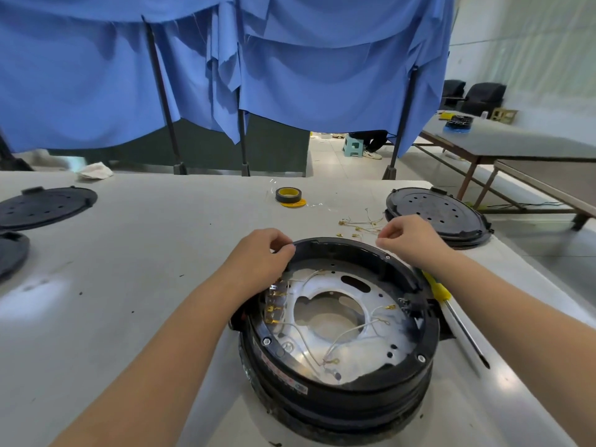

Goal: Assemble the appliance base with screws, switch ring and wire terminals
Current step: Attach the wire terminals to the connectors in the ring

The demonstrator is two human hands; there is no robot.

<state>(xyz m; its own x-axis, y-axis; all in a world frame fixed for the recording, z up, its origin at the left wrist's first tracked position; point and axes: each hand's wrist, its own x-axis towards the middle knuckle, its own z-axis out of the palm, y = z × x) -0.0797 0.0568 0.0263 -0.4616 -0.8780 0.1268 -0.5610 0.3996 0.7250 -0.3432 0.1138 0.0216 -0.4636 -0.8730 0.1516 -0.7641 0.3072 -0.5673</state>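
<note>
The round black appliance base [338, 391] sits open side up in front of me, with a silver metal plate [380, 298] and white wires with gold terminals [388, 307] inside. My left hand [264, 256] has its fingers curled over the far left rim of the base. My right hand [409, 235] hovers above the far right rim with thumb and forefinger pinched together; what it pinches is too small to make out. Loose wires with gold terminals [359, 224] lie on the table just beyond the base.
A yellow-handled screwdriver [451, 309] lies to the right of the base. A roll of tape [288, 195] sits farther back. Black round covers lie at the right [437, 214] and left [45, 206]. A blue curtain [290, 59] hangs behind the white table [129, 269].
</note>
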